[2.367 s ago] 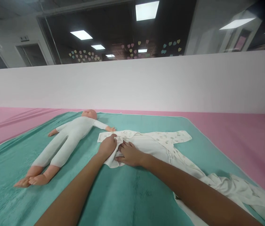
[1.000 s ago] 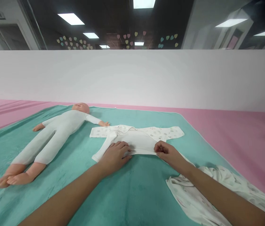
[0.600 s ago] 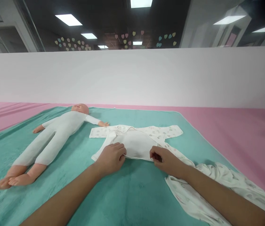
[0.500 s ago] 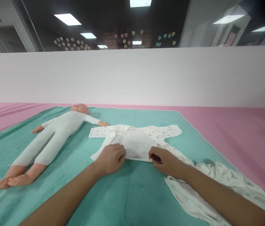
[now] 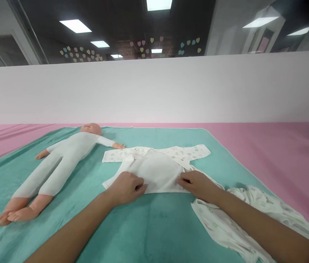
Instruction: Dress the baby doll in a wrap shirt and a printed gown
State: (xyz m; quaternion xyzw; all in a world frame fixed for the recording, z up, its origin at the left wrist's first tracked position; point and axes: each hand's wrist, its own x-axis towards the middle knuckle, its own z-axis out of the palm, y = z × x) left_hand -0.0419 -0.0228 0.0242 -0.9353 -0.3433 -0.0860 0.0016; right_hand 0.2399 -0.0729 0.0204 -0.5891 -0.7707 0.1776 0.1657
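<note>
A white baby shirt lies spread out, its printed sleeves stretched to both sides and a plain white panel in the middle. My left hand is curled at the lower left of that panel, thumb and fingers pinching the cloth near the hem. On the lower right, my right hand has its fingers closed on the same panel, partly hiding the cloth beneath. A crumpled printed garment lies under and beside my right forearm.
On the left, a baby doll in a white bodysuit lies on its back, one hand near the shirt's left sleeve. A green blanket covers the pink surface. Behind stands a white wall. Something small and blurred shows at the right edge.
The panel's lower edge has come slightly towards me and lies straighter between my hands. My right fingers now rest further onto the cloth. The view has shifted a little.
</note>
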